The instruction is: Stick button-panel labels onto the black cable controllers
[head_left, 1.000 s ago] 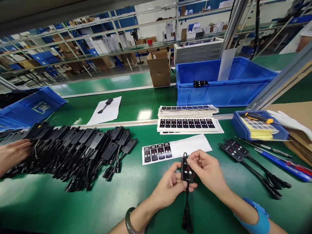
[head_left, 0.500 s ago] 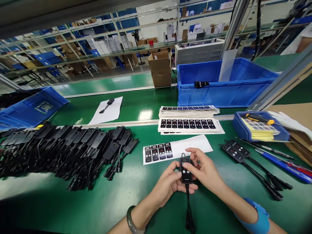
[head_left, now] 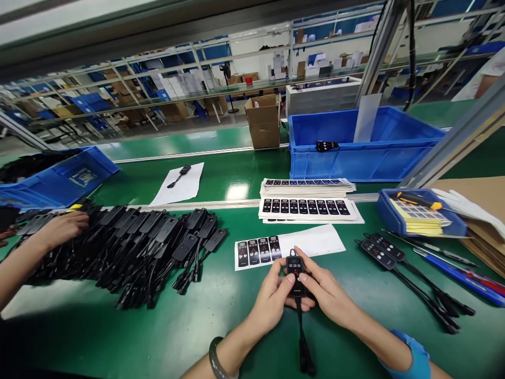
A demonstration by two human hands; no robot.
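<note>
A small black controller [head_left: 296, 290] with a glossy labelled face stands between my hands, its cables trailing toward me. My left hand [head_left: 272, 295] wraps its left side, thumb on the face and fingers underneath. Gripping the right edge, my right hand [head_left: 325, 289] has its thumb on the lower face and its index finger near the top loop. Just beyond lies a label sheet [head_left: 311, 242] with several black labels at its left end, the rest bare white. Two labelled controllers [head_left: 381, 251] lie to the right of my right hand.
Many black controllers [head_left: 158, 231] are heaped at left, where another person's hand [head_left: 67, 227] reaches in. Label sheets [head_left: 307, 208] are stacked ahead. A large blue bin [head_left: 355, 163], a small blue tray [head_left: 382, 213] with a screwdriver, pens [head_left: 457, 271] and tweezers lie right.
My right index finger has come down to the controller's top edge, and my right thumb has shifted lower on its face. Another person's hand has appeared over the heap at left. The view tilted slightly.
</note>
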